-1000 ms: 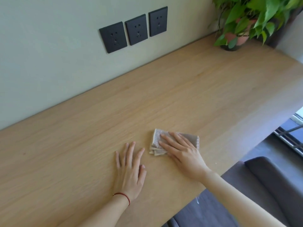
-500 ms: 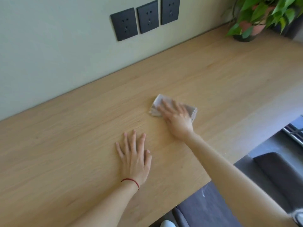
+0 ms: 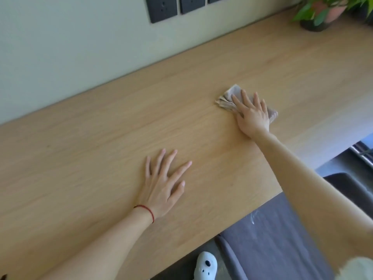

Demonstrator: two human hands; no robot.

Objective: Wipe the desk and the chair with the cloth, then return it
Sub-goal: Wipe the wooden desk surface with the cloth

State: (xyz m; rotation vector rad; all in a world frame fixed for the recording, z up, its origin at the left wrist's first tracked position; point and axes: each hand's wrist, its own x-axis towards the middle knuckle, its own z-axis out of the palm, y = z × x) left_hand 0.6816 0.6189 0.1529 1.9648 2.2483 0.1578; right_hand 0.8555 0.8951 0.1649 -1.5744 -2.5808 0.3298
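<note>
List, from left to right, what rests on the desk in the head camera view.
Left hand → cloth under the right hand → potted plant.

Cloth (image 3: pixel 228 100) on desk (image 3: pixel 101 154), plant (image 3: pixel 321 11) behind

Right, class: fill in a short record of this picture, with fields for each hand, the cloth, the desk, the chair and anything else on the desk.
right hand: flat on the cloth, fingers spread
left hand: flat on the bare desk, holding nothing
cloth: folded, pressed to the desk
desk: wooden, against the wall
chair: grey, below the desk edge
plant: potted, far right corner
</note>
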